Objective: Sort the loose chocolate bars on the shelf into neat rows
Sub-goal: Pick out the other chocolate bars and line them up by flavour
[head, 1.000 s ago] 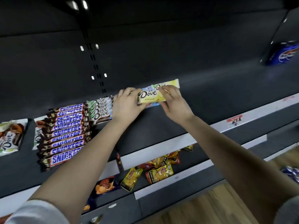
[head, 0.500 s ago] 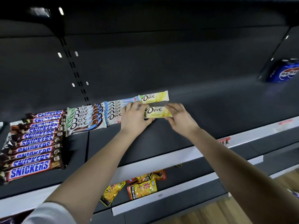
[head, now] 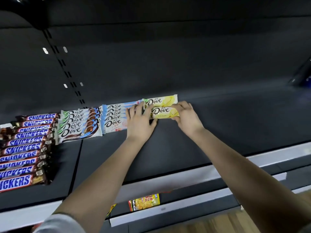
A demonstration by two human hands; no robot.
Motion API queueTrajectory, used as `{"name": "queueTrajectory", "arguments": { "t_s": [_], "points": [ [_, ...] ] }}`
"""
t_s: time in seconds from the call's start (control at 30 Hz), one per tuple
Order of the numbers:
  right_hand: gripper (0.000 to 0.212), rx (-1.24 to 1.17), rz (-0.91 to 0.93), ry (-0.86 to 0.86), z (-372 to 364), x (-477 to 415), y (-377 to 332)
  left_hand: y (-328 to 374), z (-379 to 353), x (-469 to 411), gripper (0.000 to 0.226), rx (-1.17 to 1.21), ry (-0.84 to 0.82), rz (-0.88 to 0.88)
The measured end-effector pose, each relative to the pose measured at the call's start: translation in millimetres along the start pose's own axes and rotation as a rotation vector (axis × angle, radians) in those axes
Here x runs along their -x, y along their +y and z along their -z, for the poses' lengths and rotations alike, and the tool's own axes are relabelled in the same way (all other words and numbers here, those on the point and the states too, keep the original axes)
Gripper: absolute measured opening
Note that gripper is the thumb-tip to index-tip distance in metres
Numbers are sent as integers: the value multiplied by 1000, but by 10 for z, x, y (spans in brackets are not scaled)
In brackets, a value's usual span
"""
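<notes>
- The long, flat, cream-and-yellow plastic-wrapped front Dove bar (head: 164, 112) runs left to right, parallel to the front lip of the dark grey metal shelf (head: 218, 130). Its logo faces up and reads the right way round.
- It's stretched between the two sets of fingers, low over the shelf. Can't honestly tell if it's lying fully flat.
- The left hand (head: 139, 119) is palm-down with the fingers spread over the bar's left end and the thumb tucked at its near edge, so it's holding that end.
- The right hand (head: 186, 116) has its fingers curled over the right end, pinching it. Both forearms reach in from below, angled toward each other.
- Just behind the fingers sits a matching cream-and-yellow back Dove bar (head: 162, 100), pointing the same way.
- Left of the left fingers is a pale blue-and-pink Dove row (head: 114, 119), then a green-and-brown Dove row (head: 79, 126), then a brown-and-blue Snickers row (head: 23, 148), with every bar lengthwise left-right.
</notes>
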State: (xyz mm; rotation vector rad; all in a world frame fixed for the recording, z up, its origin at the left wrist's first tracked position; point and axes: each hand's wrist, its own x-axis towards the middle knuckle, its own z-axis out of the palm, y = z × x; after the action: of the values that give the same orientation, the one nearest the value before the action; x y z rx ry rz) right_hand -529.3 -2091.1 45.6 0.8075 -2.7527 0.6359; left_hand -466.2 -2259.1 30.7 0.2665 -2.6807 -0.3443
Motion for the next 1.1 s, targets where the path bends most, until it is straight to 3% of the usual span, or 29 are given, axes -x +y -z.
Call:
{"name": "queueTrajectory", "arguments": {
  "t_s": [0.1,0.33,0.63,1.1],
  "points": [
    [44,-21,-19,33,-73,-140,23,-6,-14,-18,61,-15,14,39],
    [43,-22,-27,22,-208,-355,-3,-19,-47,-23,52,-40,34,45],
    [42,150,-71,71,-213,-318,-42,-28,-71,-37,49,-56,53,41],
    [39,106,-132,109,-200,-146,-444,-18,20,-23,57,10,8,50]
  ]
}}
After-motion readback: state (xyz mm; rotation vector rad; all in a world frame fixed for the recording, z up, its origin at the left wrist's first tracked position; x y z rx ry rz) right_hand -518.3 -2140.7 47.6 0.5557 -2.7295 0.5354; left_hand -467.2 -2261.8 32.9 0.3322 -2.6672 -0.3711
